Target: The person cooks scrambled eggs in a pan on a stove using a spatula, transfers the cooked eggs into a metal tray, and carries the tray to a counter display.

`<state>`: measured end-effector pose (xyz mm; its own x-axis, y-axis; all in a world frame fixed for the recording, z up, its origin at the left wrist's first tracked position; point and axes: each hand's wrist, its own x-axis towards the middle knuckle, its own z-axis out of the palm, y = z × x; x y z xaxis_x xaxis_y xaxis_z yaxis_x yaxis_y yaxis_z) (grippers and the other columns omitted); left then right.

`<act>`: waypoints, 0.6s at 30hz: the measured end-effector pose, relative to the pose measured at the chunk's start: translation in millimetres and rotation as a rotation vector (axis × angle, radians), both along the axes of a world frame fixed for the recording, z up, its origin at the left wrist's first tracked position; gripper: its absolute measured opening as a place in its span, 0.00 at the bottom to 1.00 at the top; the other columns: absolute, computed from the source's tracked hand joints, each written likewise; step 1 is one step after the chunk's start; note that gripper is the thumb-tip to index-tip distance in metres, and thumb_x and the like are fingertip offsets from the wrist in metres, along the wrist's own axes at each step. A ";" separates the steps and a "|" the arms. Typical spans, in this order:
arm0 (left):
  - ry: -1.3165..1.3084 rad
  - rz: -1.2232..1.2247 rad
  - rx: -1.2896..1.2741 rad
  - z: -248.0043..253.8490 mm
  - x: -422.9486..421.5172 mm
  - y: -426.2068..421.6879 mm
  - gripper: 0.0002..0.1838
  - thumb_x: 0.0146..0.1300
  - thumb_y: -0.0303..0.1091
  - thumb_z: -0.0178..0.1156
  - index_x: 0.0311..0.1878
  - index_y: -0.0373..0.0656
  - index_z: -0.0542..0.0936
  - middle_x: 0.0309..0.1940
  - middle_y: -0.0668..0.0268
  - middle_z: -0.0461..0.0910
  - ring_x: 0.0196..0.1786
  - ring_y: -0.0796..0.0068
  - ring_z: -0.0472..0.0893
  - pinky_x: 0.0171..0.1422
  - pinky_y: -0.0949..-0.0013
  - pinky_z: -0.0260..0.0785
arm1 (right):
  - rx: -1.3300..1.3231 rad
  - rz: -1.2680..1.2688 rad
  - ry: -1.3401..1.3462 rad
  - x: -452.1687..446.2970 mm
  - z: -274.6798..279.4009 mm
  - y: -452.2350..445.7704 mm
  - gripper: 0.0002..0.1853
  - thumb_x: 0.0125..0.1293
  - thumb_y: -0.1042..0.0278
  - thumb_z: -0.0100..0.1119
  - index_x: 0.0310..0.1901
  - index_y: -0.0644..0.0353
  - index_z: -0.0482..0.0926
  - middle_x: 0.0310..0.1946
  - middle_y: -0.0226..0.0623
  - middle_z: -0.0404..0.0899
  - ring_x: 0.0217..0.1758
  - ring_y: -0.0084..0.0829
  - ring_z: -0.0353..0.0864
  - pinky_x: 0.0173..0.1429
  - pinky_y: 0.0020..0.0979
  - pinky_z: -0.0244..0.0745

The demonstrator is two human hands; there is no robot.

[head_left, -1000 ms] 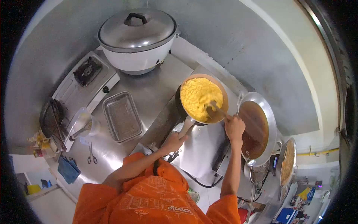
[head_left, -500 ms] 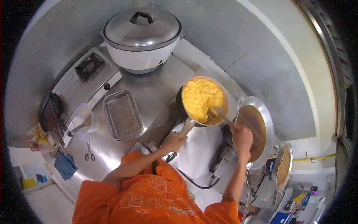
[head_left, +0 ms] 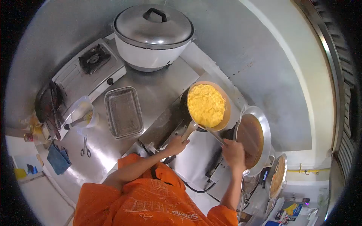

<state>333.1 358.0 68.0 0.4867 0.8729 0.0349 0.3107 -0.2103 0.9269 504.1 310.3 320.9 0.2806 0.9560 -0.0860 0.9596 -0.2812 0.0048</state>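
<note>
Left hand [head_left: 176, 146] gripping a round tan pan [head_left: 225, 119] of yellow egg-like food [head_left: 206, 105], right hand [head_left: 233, 153] clasping a slim utensil [head_left: 217, 138].

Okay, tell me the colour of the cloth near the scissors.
The cloth is plain blue; it shows best in the head view.

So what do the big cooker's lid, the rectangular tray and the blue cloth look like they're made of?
The lid looks like smooth metal, aluminium or steel, given its grey sheen and bright highlights. The tray is probably metal too, with a shiny rim and duller floor, though glass is possible. The cloth seems a matt fabric, judging by its soft folds; I can't tell the fibre.
</note>
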 end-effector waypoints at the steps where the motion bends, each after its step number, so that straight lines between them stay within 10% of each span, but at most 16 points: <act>1: 0.027 0.006 -0.044 5.6 -1.1 -0.4 0.28 0.69 0.52 0.55 0.42 0.28 0.78 0.20 0.46 0.78 0.28 0.42 0.82 0.38 0.48 0.74 | -0.021 0.046 -0.040 -1.6 -20.4 4.0 0.08 0.65 0.68 0.55 0.36 0.60 0.84 0.30 0.53 0.83 0.38 0.55 0.84 0.42 0.50 0.79; 5: 0.102 -0.152 -0.318 40.8 -14.2 3.6 0.29 0.70 0.53 0.54 0.43 0.28 0.79 0.27 0.41 0.80 0.38 0.39 0.82 0.47 0.45 0.73 | 0.162 -0.039 -0.055 -2.3 -60.1 41.8 0.08 0.64 0.69 0.56 0.35 0.62 0.83 0.29 0.54 0.82 0.37 0.55 0.84 0.42 0.50 0.80; 10: 0.159 -0.125 -0.216 -20.0 7.1 0.9 0.27 0.68 0.53 0.56 0.40 0.30 0.80 0.30 0.40 0.81 0.38 0.42 0.83 0.46 0.47 0.73 | -0.031 -0.008 0.046 -39.8 30.4 3.4 0.09 0.65 0.69 0.57 0.36 0.66 0.82 0.31 0.55 0.83 0.39 0.55 0.84 0.43 0.50 0.80; 15: 0.061 -0.071 -0.508 29.2 -9.9 3.9 0.28 0.67 0.54 0.58 0.37 0.31 0.81 0.29 0.43 0.82 0.34 0.43 0.84 0.42 0.46 0.73 | 0.229 0.130 -0.122 -16.6 -83.3 43.8 0.08 0.62 0.69 0.58 0.34 0.64 0.83 0.29 0.48 0.83 0.33 0.53 0.84 0.39 0.48 0.79; 18: 0.139 -0.115 -0.368 3.6 -2.8 5.0 0.28 0.67 0.55 0.57 0.37 0.31 0.80 0.29 0.45 0.82 0.36 0.44 0.84 0.44 0.47 0.73 | 0.204 0.072 -0.053 -14.5 -54.7 41.7 0.07 0.62 0.70 0.56 0.33 0.63 0.82 0.32 0.47 0.83 0.32 0.52 0.84 0.39 0.46 0.80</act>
<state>330.3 362.9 71.5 0.5596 0.7546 -0.3427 0.4323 0.0871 0.8975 489.6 352.0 266.2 0.2097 0.9698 0.1246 0.9772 -0.2121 0.0059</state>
